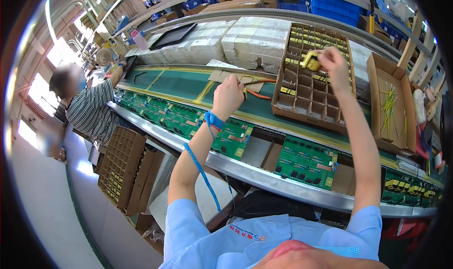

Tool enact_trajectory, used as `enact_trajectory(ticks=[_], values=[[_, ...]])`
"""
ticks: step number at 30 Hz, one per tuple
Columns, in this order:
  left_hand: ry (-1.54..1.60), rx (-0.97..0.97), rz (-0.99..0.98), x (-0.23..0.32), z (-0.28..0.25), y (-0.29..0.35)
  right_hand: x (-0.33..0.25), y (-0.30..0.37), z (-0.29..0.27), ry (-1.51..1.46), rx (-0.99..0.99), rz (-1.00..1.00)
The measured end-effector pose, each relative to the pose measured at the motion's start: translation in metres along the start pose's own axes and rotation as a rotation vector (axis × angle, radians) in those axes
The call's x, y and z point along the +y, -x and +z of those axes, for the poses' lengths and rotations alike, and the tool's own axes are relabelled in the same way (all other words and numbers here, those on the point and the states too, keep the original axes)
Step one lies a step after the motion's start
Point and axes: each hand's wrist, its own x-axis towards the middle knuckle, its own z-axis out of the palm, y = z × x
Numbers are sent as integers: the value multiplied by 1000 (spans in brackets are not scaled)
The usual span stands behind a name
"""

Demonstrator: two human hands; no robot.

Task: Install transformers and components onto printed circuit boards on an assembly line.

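My right hand (pixel 332 63) is raised over a cardboard box with dividers (pixel 309 109), its fingers closed on a yellow transformer (pixel 311 61). More yellow transformers fill many of the box's far cells, while several near cells show bare cardboard. To the left, my left hand (pixel 228 97) is closed above the green bench. A small dark and yellow bit shows at its fingertips, but I cannot make out what it holds. Orange-handled pliers (pixel 260 96) lie right beside these fingers, their jaws hidden. A blue coiled cord runs from the wrist band on my left arm.
Green circuit boards (pixel 306 161) sit along the metal rail (pixel 245 170) in front of me; boards at the far right carry yellow transformers. An open carton (pixel 406 113) holds yellow-green wires. White foam blocks (pixel 255 41) line the back. At left, a person (pixel 92 99) works beside another divided box (pixel 123 162).
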Motion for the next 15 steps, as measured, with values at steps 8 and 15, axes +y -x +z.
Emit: enact_trajectory(ticks=[8, 15], values=[[-153, -140, 191, -11, 15, 5, -12, 88, -129, 245, 142, -3], [-83, -265, 160, -32, -7, 3, 20, 139, -134, 775, 203, -130]])
